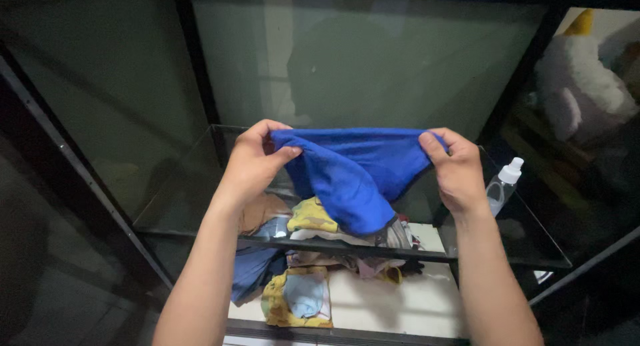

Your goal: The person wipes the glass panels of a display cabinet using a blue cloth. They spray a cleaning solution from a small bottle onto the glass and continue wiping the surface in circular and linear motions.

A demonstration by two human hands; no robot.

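Dark glass panels in black frames fill the background, forming a cabinet with a clear glass shelf [200, 219] running across the middle of the view. Below that shelf, on a pale lower surface [400, 306], lies a loose heap of clothes [313, 253] in yellow, tan, blue and mixed colours. A white soft toy [580, 79] sits behind glass at the upper right.

Above the shelf, a bright blue cloth [353, 173] is stretched between the person's two hands, its upper edge pulled fairly straight and its lower part sagging in a fold toward the heap. The left hand [257, 159] pinches the cloth's left corner, thumb over curled fingers. The right hand [457, 169] is closed on the right corner in the same way.

A small clear spray bottle with a white top [503, 186] stands on the shelf just beside the right hand.

The cloth appears to be mid-way through being spread or folded; any further fold would call for both corners staying firmly pinched.
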